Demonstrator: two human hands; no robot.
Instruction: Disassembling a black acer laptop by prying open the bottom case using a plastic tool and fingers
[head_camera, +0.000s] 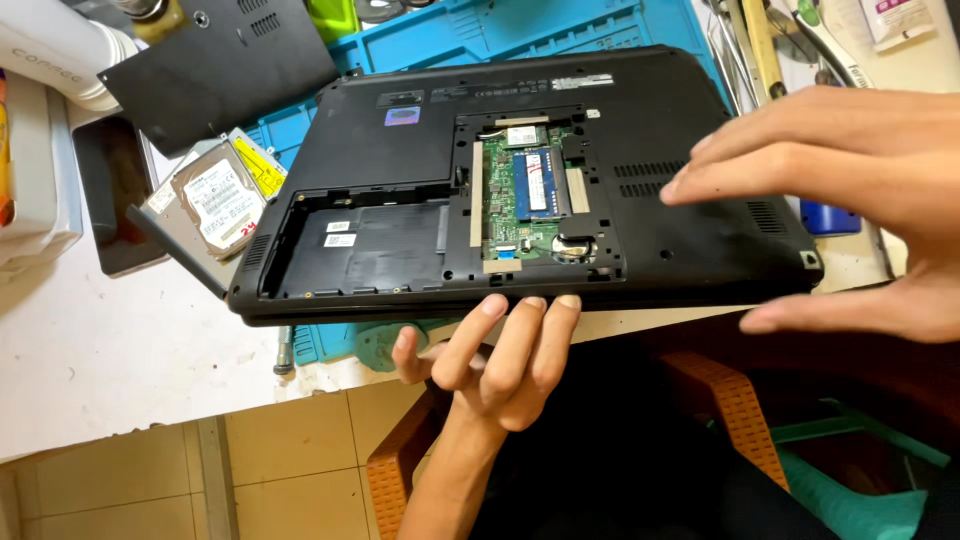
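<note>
A black laptop (530, 180) lies upside down at the centre, its bottom hatch open over a green circuit board (520, 200). The left hand (490, 365), at 6 o'clock, presses fingertips against the front edge. The right hand (850, 190), at 3 o'clock, hovers spread open, gripping nothing. A hard drive (215, 200) sits at 9 o'clock.

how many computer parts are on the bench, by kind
laptop, underside up with bays open: 1
hard drive: 1
black cover panel: 1
memory stick in the laptop: 1
total: 4
The left hand touches the laptop's front edge; the right hand hovers open over it.
</note>
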